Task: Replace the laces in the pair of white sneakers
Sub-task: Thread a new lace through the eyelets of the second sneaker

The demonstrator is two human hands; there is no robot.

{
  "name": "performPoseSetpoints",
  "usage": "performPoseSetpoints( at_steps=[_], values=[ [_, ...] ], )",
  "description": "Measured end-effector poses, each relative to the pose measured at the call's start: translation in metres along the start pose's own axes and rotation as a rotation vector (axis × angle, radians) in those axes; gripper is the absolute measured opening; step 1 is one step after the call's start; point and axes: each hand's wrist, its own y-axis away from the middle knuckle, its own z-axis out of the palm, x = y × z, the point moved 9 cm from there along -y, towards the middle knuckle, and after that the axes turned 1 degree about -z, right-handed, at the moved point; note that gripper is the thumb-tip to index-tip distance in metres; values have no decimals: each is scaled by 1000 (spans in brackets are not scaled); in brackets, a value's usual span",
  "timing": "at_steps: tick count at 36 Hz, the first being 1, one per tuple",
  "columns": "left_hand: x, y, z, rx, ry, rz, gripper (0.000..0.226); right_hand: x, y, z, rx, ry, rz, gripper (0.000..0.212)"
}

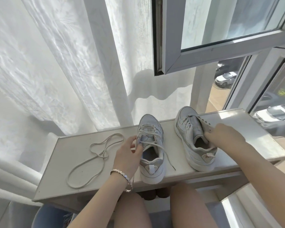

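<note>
Head view, looking down at a sill (237, 122) holding two white shoes. Pinching the lace (148, 130) of the left shoe (155, 174) with the left hand (130, 151), thumb and fingers closing on a strand near the top eyelets. Gripping the eyelet flap (204, 123) of the right shoe (187, 142) with the right hand (224, 134), fingers curling round it; seemingly no lace threaded there. Leaving a loose lace (104, 156) lying in loops well left of the left fingers.

Probably risking a snag, or a dragged shoe, by tugging hard against tight crossings. Also risking a drop, with the heel below the left fingers sitting at the sill's near edge and one lace end seeming to dangle over it.

Hiding the right fingertips behind the flap. Not managing to tell the loose lace as old or new.
</note>
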Motion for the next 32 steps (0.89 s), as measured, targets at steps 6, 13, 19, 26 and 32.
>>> performPoseSetpoints(
  at_steps=[6, 13, 19, 26, 32],
  values=[
    [2, 2, 8, -15, 73, -22, 19, -4, 1, 8, -27, -260, -104, 30],
    [19, -4, 21, -27, 86, 8, 28, -12, 20, -62, 217, -449, -316, 36],
    [47, -9, 75, -160, 114, 7, 23, -22, 41, -122, 364, -459, -460, 36],
    [64, -3, 138, -361, 273, -89, 39, -11, 40, -123, 369, -422, -425, 39],
    [46, -5, 86, -214, 108, -59, 32, -34, 48, -99, 261, -436, -465, 41]
  ],
)
